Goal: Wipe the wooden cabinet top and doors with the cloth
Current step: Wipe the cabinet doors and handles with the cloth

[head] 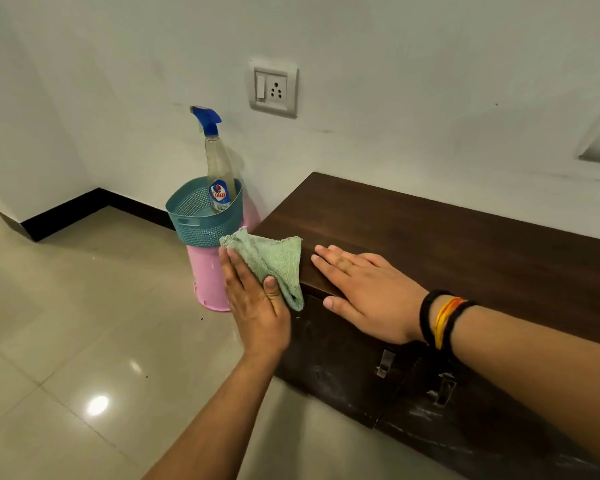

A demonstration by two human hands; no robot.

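Observation:
A low dark wooden cabinet [430,237] runs along the wall from the middle to the right. My left hand [257,303] presses a light green cloth [278,261] against the cabinet's left end, at the top corner, thumb over the cloth. My right hand [364,292] lies flat and empty on the top's front edge, fingers spread, with black and orange bands on the wrist. Below it are the dusty doors [343,372] with two metal handles [385,363].
Just left of the cabinet stands a pink bin [207,275] with a teal basket [201,220] on top, holding a spray bottle [217,164] with a blue trigger. A switch socket [273,88] is on the white wall above. Glossy tiled floor [84,323] spreads to the left.

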